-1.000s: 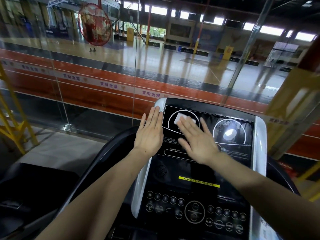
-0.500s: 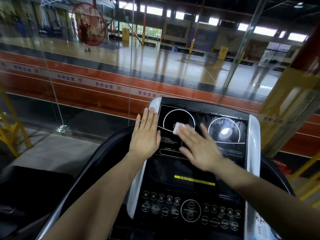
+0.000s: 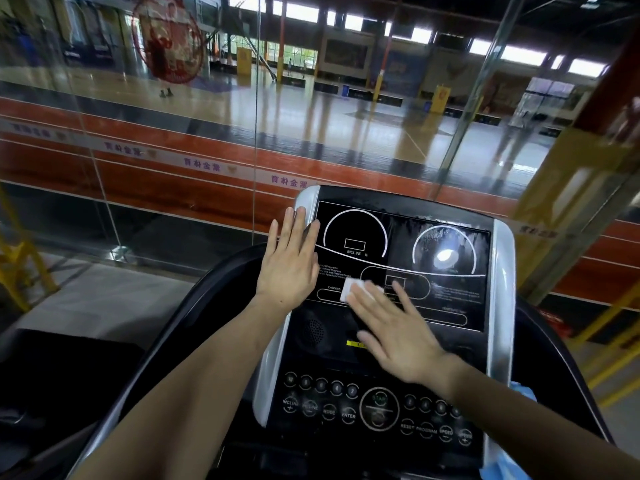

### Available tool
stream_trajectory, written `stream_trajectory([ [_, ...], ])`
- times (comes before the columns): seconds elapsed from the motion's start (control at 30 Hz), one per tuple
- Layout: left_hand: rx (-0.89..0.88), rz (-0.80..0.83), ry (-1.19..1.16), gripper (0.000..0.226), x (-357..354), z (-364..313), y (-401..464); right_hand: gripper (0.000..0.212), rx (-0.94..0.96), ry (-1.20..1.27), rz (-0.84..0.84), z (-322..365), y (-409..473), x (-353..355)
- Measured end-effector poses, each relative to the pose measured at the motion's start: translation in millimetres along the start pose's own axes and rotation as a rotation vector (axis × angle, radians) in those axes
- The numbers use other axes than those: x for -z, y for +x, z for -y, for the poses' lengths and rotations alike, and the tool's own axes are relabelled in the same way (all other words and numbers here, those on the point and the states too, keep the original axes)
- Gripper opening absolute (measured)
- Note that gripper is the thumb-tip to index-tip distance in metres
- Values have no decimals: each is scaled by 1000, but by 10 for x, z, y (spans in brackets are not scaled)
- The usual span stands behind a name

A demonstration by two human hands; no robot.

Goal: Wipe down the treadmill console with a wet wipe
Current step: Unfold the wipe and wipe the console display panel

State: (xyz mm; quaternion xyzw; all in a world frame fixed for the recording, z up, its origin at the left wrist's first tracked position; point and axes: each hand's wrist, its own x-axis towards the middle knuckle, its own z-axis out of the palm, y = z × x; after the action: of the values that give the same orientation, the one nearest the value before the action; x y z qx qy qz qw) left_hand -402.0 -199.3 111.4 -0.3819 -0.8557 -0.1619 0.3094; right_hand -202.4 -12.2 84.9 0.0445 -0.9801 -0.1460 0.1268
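The black treadmill console [image 3: 446,306] with silver side rails fills the lower centre of the head view. My right hand [image 3: 391,327] lies flat on the display panel, fingers spread, pressing a folded white wet wipe [image 3: 351,289] under its fingertips near the panel's lower left. The wipe's left end sticks out past my fingers. My left hand [image 3: 291,261] rests flat and open on the console's left silver rail [image 3: 273,368], holding nothing. Streaks of moisture show on the right dial [image 3: 445,251].
A row of round buttons [image 3: 377,407] sits below my right hand. Something blue [image 3: 519,389] lies by the right rail. A glass wall [image 3: 173,150] stands just behind the console, with a sports hall beyond. Yellow metal frames [image 3: 20,268] flank both sides.
My right hand has slid the wipe down the display, from the upper left dial to the panel's lower left part. My left hand has stayed on the left rail.
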Motion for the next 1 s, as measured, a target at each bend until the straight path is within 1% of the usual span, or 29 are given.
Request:
stream_trajectory([
  [0.1, -4, -7, -7, 63, 5, -7, -9, 65, 30, -11, 28, 6, -104, -9],
  [0.2, -29, -9, 4, 63, 8, -11, -6, 66, 54, -54, 65, -181, 20, 124],
  [0.3, -95, -24, 38, 62, 2, -19, 1, 69, -65, -68, 39, -526, 341, 334],
  [0.4, -91, -37, 29, 60, 9, -17, 0, 72, -183, -61, 34, -843, 646, 560],
  [0.47, -73, -40, 11, 60, 16, -16, -8, 71, -201, -60, 31, -908, 700, 585],
  [0.57, -63, -41, -19, 58, 40, -19, -6, 70, -218, 6, 5, -775, 644, 501],
  [0.67, -58, -26, -42, 57, 71, -31, 7, 66, -179, 33, 1, -557, 387, 338],
  [0.83, -78, 7, -64, 55, 103, -195, 30, 63, -32, 39, 52, -241, -291, 66],
  [1.0, -47, 46, -66, 56, 111, -392, 105, 66, 57, -50, 103, -387, -298, 98],
])
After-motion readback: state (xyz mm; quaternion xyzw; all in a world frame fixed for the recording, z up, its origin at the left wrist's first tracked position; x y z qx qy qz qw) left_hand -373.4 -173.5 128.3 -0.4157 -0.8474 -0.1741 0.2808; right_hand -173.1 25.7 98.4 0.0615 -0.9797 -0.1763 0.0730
